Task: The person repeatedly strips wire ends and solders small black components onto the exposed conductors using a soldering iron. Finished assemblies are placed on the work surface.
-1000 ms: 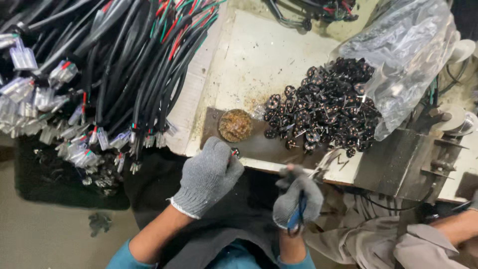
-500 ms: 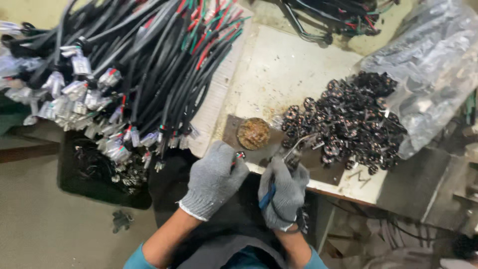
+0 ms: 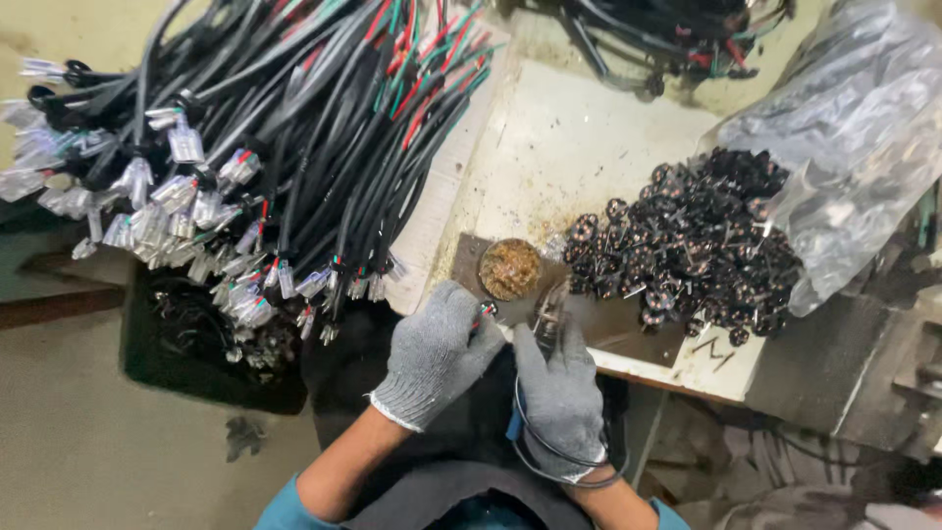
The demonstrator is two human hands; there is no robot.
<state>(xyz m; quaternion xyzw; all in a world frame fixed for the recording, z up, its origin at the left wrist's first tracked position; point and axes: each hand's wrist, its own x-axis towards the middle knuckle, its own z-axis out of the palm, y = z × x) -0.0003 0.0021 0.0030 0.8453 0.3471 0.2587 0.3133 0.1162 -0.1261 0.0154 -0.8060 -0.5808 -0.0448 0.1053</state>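
From the head camera, your left hand [image 3: 437, 353] in its grey glove is closed around the end of a wire [image 3: 485, 312], pinching its red and green tips just below the round tin [image 3: 509, 268] of brownish paste. Your right hand [image 3: 557, 393] is curled shut on a blue-handled soldering iron [image 3: 546, 316], its tip close beside the wire end; whether the two touch is hard to tell at this angle. You appear to be at the tinning or joining step. The next move calls for a steady tip on the bare strands and a firm pinch. The pile of small black parts [image 3: 687, 240] lies to your right, spilling from a clear bag [image 3: 854, 147], and the bundle of cables [image 3: 275, 147] hangs to your left.
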